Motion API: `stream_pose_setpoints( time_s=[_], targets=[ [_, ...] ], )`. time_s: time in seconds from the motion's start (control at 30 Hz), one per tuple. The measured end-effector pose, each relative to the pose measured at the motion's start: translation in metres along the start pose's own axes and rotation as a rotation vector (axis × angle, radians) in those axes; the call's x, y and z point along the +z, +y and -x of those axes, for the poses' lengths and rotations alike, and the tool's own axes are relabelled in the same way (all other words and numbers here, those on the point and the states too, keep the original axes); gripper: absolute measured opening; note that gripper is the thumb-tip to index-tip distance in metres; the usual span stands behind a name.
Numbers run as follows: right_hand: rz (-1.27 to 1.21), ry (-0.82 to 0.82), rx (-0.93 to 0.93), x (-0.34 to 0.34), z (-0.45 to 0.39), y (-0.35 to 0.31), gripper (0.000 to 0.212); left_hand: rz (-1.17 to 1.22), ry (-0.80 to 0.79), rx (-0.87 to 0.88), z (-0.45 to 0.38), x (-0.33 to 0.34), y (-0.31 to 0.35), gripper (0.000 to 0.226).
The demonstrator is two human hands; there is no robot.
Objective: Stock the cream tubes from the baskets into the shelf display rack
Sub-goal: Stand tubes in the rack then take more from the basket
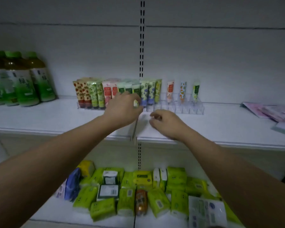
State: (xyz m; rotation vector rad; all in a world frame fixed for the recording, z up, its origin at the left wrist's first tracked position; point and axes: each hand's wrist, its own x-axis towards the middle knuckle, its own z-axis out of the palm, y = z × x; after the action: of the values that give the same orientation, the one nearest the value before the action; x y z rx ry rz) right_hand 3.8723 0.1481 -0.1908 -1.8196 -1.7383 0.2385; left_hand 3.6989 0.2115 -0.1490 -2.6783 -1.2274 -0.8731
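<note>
Three lone cream tubes (182, 91); three tea bottles (21, 79).

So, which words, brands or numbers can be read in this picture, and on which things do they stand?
"绿茶", large characters, partly blurred: on the labels of the green tea bottles at the left of the shelf.
Cream tubes in the display rack: printing too small and blurred to read.
Green tissue packs on the lower shelf: labels and barcodes blurred, unreadable.
Pink packages at the right: nothing readable.
</note>
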Motion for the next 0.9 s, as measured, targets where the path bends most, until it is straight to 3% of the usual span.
stream_pose_setpoints(
  time_s=[0.13,0.23,0.33,0.5,0.77,0.9],
  targets=[
    [-0.263,0.056,-0.019,0.001,0.034,-0.041,0.021,0.143,0.005,-0.005,0.066,-0.012,-0.009,0.039],
    [-0.458,-0.071,-0.045,0.003,0.069,-0.066,0.022,0.236,0.007,-0.049,0.118,-0.010,-0.019,0.034],
    [-0.455,-0.229,-0.043,0.031,0.093,-0.067,0.023,0.269,-0.041,-0.105,0.166,0.012,-0.037,0.025],
    [-0.334,-0.439,0.152,0.125,0.116,-0.026,0.021,0.284,-0.294,-0.367,0.237,0.095,-0.075,0.012],
    [-0.239,-0.701,0.554,0.293,0.175,0.056,0.031,0.355,-0.800,-0.709,0.345,0.225,-0.082,0.016],
    [-0.182,-0.756,0.656,0.361,0.226,0.088,0.015,0.401,-0.937,-0.839,0.395,0.280,-0.071,0.020]
  ],
)
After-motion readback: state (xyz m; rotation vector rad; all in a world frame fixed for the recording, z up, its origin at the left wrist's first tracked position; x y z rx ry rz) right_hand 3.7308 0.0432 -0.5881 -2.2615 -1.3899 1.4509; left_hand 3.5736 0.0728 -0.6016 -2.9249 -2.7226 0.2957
